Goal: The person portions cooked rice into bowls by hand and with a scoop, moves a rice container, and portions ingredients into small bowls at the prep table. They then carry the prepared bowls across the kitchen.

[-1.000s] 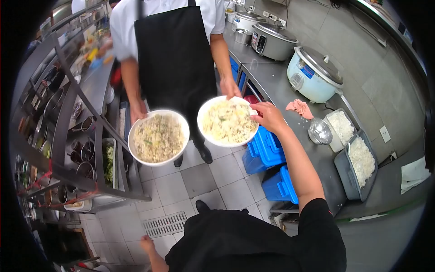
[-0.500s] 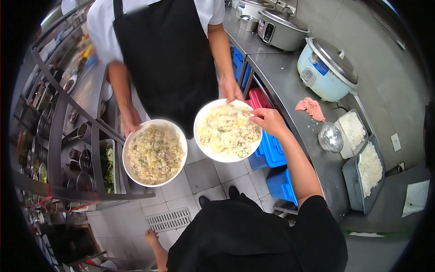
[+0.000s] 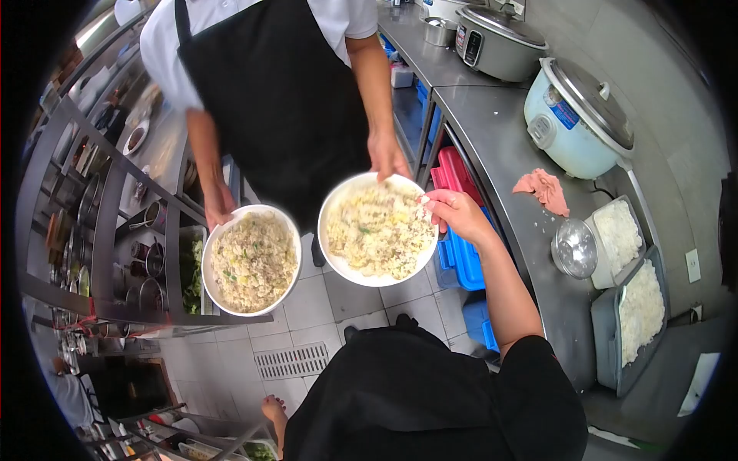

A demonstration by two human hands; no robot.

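Observation:
My right hand [image 3: 459, 217] is at the right rim of a white bowl of fried rice [image 3: 377, 230]. Its fingertips are pinched together, with a small white clump of rice [image 3: 423, 200] showing at them. A person in a black apron [image 3: 273, 100] faces me and holds that bowl by its far rim with one hand [image 3: 388, 157]. The person's other hand [image 3: 219, 203] grips a second white bowl of fried rice [image 3: 254, 260], to the left. Low beside my apron, my left hand [image 3: 273, 409] hangs with loosely bent fingers apart, holding nothing.
Along the right, a steel counter [image 3: 492, 131] carries rice cookers [image 3: 580, 115], a pink cloth [image 3: 542, 190], a metal bowl [image 3: 574, 248] and tubs of white rice [image 3: 642, 311]. Blue bins [image 3: 465, 257] sit underneath. At left stands a metal shelf rack [image 3: 115, 200]. A drain grate [image 3: 290, 361] lies in the floor.
Both bowls have shifted slightly left in view, and the counter has slid right and down. My right hand stays at the bowl's rim, now with a white clump at its fingertips.

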